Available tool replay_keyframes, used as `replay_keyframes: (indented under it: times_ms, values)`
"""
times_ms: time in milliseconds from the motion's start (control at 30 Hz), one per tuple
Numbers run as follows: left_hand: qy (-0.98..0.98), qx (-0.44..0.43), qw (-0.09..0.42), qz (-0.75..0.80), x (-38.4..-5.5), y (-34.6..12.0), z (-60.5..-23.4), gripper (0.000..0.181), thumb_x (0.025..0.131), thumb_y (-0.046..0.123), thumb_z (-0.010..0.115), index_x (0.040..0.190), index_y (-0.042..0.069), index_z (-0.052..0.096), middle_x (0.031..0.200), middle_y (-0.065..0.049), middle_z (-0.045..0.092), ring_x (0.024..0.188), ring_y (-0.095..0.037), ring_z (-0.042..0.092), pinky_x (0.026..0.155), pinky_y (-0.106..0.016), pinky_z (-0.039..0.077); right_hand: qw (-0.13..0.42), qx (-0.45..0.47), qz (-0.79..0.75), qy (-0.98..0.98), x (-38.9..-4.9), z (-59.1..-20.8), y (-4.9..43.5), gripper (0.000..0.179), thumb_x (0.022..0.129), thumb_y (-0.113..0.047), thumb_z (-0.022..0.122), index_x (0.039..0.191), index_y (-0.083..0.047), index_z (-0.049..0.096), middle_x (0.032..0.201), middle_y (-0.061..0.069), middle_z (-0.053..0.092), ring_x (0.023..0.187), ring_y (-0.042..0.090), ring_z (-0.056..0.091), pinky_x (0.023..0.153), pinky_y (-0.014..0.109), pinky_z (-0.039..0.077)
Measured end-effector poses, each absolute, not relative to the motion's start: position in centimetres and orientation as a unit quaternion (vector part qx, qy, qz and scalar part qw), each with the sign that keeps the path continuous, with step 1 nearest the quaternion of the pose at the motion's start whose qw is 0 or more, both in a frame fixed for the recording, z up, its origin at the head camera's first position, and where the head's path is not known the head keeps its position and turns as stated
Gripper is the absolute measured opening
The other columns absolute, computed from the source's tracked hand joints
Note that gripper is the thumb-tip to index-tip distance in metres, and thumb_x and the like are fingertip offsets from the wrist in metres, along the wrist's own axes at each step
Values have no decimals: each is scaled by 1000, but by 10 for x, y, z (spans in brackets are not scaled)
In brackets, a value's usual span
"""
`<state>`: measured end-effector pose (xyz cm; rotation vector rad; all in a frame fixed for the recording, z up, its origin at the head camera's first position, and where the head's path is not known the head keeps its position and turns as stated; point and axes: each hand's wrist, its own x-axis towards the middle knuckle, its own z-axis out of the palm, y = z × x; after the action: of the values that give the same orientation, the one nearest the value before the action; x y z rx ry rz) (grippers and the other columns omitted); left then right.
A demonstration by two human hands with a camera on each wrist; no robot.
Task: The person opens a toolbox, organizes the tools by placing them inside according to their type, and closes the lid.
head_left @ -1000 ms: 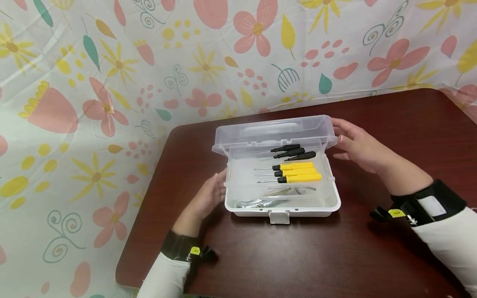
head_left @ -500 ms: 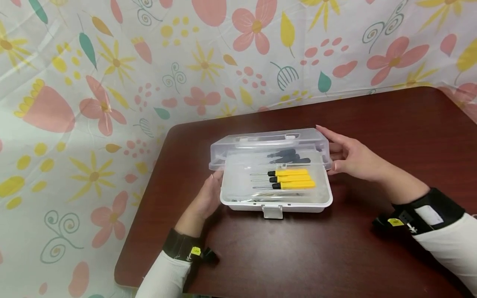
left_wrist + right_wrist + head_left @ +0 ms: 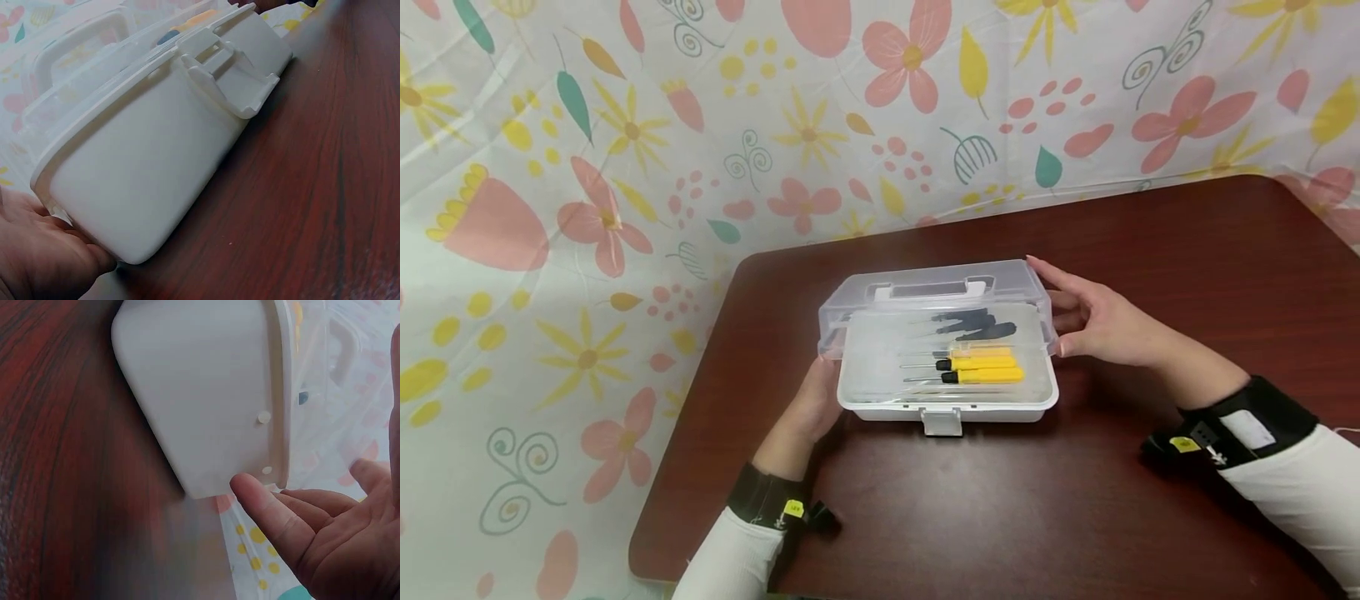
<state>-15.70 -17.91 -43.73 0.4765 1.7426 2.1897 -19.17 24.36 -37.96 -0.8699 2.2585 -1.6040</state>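
A white plastic toolbox (image 3: 880, 413) sits on the table, its clear hinged lid (image 3: 917, 287) partly lowered over the rear of the tray. Through the lid show several black-handled screwdrivers (image 3: 988, 331); yellow-handled screwdrivers (image 3: 992, 376) lie in front of them. My left hand (image 3: 817, 400) rests against the box's left end, its fingertips hidden behind the wall. At the other end, my right hand (image 3: 1105, 321) touches the lid's side with fingers extended, index fingertip at the top corner and thumb lower down. In the right wrist view its thumb (image 3: 262, 503) is beside the end wall.
The dark red wooden table (image 3: 970, 517) stretches out around the box. A floral sheet (image 3: 820, 125) hangs behind the table and along its left side. The box's front latch (image 3: 942, 422) hangs down, unfastened.
The lid has swung forward and down, now covering the black screwdrivers and part of the yellow ones. My right hand followed it; the box shifted slightly left. The left hand stayed at its end.
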Motion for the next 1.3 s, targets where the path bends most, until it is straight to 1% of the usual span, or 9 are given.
replay_keyframes:
  times_ms: [100,167,333,433,633,800,900,1067,1300]
  values:
    - [608,169,144,762,-156,-179,-437,110,85,87,46,165,18,15,163,-14,31,143,-22,38,114,-47,38,123,-307,-551,766,-192,-382,244,118,77,10,79,167,-21,9,151,-3,50,113,5,70,83,28,62]
    - [611,167,138,762,-155,-178,-438,107,87,85,47,165,19,16,161,-14,34,141,-22,40,112,-47,40,124,-311,-551,764,-193,-383,245,119,77,10,79,167,-20,8,152,-7,48,114,6,70,83,29,62]
    - [607,159,121,769,-156,-178,-436,81,100,58,47,163,12,24,148,-2,48,135,-17,46,110,-39,43,120,-312,-536,775,-195,-384,246,119,77,8,80,167,-20,8,157,17,45,115,4,69,85,27,61]
    - [598,151,111,779,-155,-179,-434,70,103,40,46,161,4,28,142,-3,52,128,-14,52,108,-34,47,114,-309,-518,789,-196,-383,247,121,76,5,81,167,-26,8,158,31,39,116,1,66,87,24,59]
    - [596,144,99,784,-154,-183,-433,63,106,23,41,160,-4,25,161,-24,38,130,-10,57,106,-28,51,108,-299,-494,809,-195,-382,251,123,76,1,83,167,-33,6,162,28,35,123,-9,56,92,19,54]
    - [613,129,110,772,-156,-187,-432,58,104,14,40,158,-5,31,169,-18,29,130,-8,56,102,-27,54,107,-297,-493,811,-195,-381,252,123,77,0,83,166,-35,5,164,26,33,128,-13,48,95,13,48]
    - [615,110,120,771,-158,-187,-433,57,103,11,44,157,-6,34,166,-16,35,125,-6,61,101,-27,55,119,-288,-493,812,-194,-380,253,124,78,-2,83,165,-39,3,166,23,31,129,-13,46,94,16,51]
    - [612,100,123,775,-159,-187,-436,59,102,7,49,157,-6,33,159,-24,42,120,-7,65,103,-28,54,147,-280,-508,801,-194,-381,254,124,80,-2,82,165,-40,-1,170,19,22,132,-13,41,86,26,60]
    - [642,120,127,746,-159,-188,-441,56,102,7,56,156,2,40,141,-9,61,121,-11,65,103,-30,54,151,-271,-501,808,-195,-383,251,127,81,-7,83,163,-44,-7,172,14,14,137,-4,36,85,24,59]
